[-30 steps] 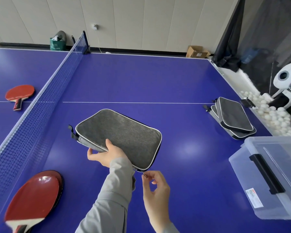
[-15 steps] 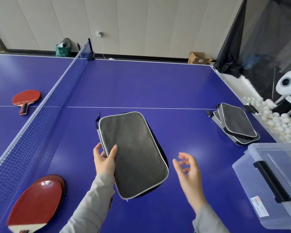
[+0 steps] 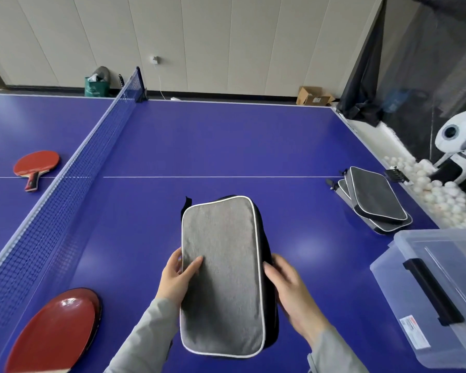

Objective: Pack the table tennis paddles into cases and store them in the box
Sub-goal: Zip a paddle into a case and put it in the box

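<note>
Grey white-piped case [image 3: 221,275] held lengthwise above the table, apparently zipped; clear box [image 3: 425,292] at right.

I'm standing in a table tennis room, a sports hall or club by the look of it. A big blue table [image 3: 226,141] is stretching out in front of me, white lines running along its edges and middle, a net [image 3: 73,168] crossing it on my left. Red paddles are lying about: one [image 3: 35,166] beyond the net, more [image 3: 54,329] stacked near me. Cases [image 3: 374,197] are piling up at the right edge. Past that edge, white balls [image 3: 439,195] are heaping in a catch net beside a white ball machine [image 3: 460,146], with dark netting [image 3: 428,63] hanging behind. Plain panelled walls [image 3: 226,36] are closing the room in.
</note>
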`<state>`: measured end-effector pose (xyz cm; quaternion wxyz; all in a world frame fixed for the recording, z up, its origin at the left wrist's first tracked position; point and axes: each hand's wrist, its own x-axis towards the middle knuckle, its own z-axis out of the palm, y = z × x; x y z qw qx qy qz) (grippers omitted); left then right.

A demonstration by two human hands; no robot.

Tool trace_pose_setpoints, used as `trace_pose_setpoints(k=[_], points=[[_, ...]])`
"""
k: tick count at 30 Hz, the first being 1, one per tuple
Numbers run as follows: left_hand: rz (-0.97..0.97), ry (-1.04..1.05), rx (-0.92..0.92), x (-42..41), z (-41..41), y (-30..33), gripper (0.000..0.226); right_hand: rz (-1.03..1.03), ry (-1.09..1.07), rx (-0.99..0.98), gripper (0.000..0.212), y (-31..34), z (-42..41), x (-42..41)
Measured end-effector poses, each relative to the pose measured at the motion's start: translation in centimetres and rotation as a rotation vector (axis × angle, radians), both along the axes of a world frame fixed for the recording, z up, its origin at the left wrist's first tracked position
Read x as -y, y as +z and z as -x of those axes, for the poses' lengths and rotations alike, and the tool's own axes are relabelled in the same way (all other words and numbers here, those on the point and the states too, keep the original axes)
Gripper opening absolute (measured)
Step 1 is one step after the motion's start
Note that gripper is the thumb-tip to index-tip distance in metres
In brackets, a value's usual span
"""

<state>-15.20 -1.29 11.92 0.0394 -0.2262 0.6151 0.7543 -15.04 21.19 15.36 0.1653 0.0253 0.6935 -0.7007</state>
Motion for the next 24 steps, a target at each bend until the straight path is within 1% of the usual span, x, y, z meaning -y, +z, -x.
trace_pose_setpoints(k=[2, 4, 5, 6, 8, 10, 17, 24], points=[[0.195, -0.010, -0.023, -1.1, 0.3, 0.4, 0.047, -0.100, -0.047, -0.107, 0.014, -0.1, -0.3, 0.6], [0.349, -0.050, -0.033, -2.6, 0.3, 0.9, 0.072, -0.193, -0.093, -0.204, 0.014, -0.2, -0.4, 1.3], [0.395, -0.076, -0.031, -3.4, 0.2, 1.5, 0.083, -0.225, -0.101, -0.241, 0.014, -0.2, -0.4, 1.7], [0.401, -0.105, -0.041, -4.3, 0.1, 2.1, 0.085, -0.255, -0.100, -0.268, 0.014, -0.3, -0.5, 2.1], [0.272, -0.166, -0.077, -6.0, -0.1, 3.2, 0.070, -0.298, -0.097, -0.297, 0.017, -0.5, -0.7, 2.7], [0.182, -0.206, -0.096, -7.0, -0.2, 3.8, 0.058, -0.277, -0.088, -0.292, 0.019, -0.7, -1.0, 3.1], [0.184, -0.097, -0.077, -7.5, -0.4, 4.0, 0.041, -0.282, -0.042, -0.309, 0.020, -0.8, -1.9, 3.9], [0.264, -0.135, -0.075, -6.5, -1.0, 3.4, 0.036, -0.316, 0.004, -0.300, 0.019, -1.3, -2.3, 4.2]])
